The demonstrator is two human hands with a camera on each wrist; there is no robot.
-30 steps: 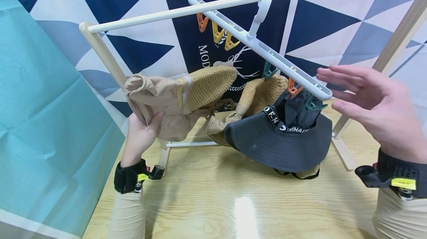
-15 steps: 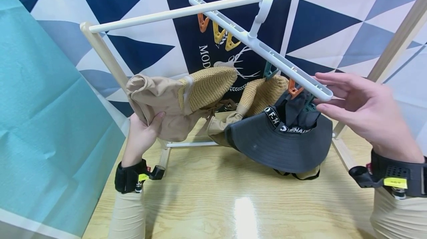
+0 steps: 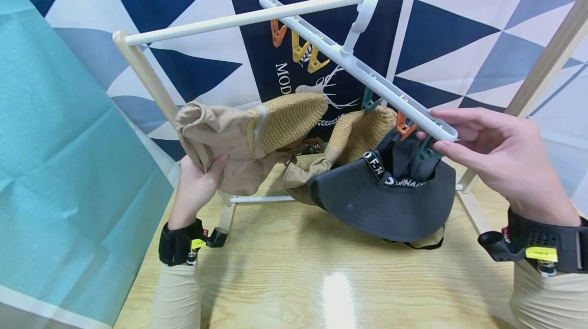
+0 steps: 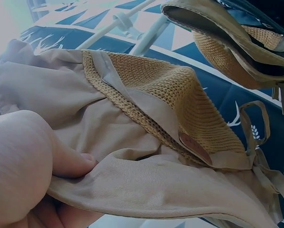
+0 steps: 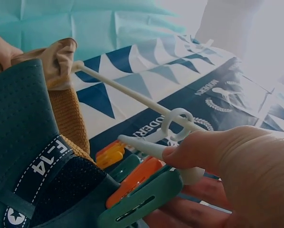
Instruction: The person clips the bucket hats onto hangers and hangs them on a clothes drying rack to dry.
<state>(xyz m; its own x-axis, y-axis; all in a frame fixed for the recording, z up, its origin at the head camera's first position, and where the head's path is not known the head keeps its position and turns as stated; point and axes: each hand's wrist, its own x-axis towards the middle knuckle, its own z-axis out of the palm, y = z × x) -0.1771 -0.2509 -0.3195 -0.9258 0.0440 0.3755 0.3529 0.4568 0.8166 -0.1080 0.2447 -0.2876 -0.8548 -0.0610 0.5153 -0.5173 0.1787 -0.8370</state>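
My left hand (image 3: 197, 186) pinches the fabric brim of a beige sun hat (image 4: 132, 128) with a woven straw crown, thumb on top and fingers beneath. At the near end of a white clip hanger (image 3: 367, 73), my right hand (image 3: 514, 158) holds the bar between thumb and fingers. Below that end hangs a dark grey bucket hat (image 3: 390, 204) with a lettered band, beside green clips (image 5: 146, 199) and an orange clip (image 3: 405, 125). Behind it a second straw-and-beige hat (image 3: 360, 132) hangs under another green clip (image 3: 369, 98).
The hanger hooks over the white rail (image 3: 206, 28) of a wooden-legged rack. Yellow clips (image 3: 317, 59) and an orange clip (image 3: 277, 32) hang holding nothing at the far end. The rack stands on a wood-grain table (image 3: 275, 268) before a patterned cloth, with teal cloth (image 3: 78, 166) at left.
My right hand has moved left and slightly down from beside the hanger, and its thumb and fingers now grip the bar's near end. My left hand keeps holding the beige hat almost still.
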